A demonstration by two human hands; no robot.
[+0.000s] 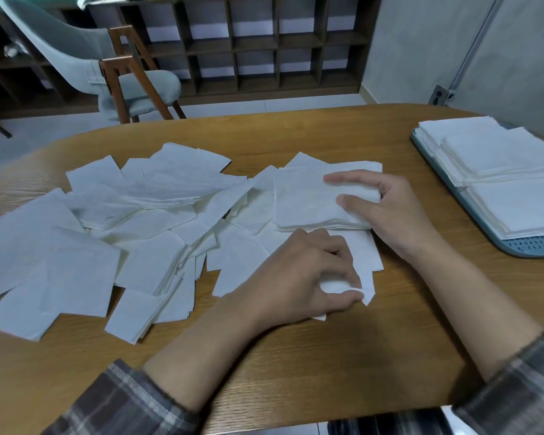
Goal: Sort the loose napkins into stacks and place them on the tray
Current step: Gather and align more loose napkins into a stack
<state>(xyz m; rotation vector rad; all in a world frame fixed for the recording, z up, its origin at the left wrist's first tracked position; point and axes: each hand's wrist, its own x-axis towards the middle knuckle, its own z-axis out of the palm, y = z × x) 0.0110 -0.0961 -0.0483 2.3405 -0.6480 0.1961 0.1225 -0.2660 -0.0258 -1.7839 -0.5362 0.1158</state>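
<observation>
- The left hand (302, 277) is curled tight, with thumb and fingertips pinching the bunched corner of a single napkin (363, 265) that lies flat on the table (296, 356), to the left of the tray (528, 248) and nearer the person.
- The right hand (393, 211) grips the neat stack (308, 199) at the edge facing the tray. Forefinger and thumb lie across its top sheet, pinching up a little paper between them.
- The neat stack sits left of the tray and apart from it, with bare wood between them.
- The loose napkins (132, 221) spread in an overlapping heap farther left of the tray, some reaching under the neat stack.
- The tray sits at the table's right edge and carries squared stacks on the tray (496, 164) that cover most of it. Only its near rim shows bare.
- Bare tabletop runs along the near edge, between both forearms.
</observation>
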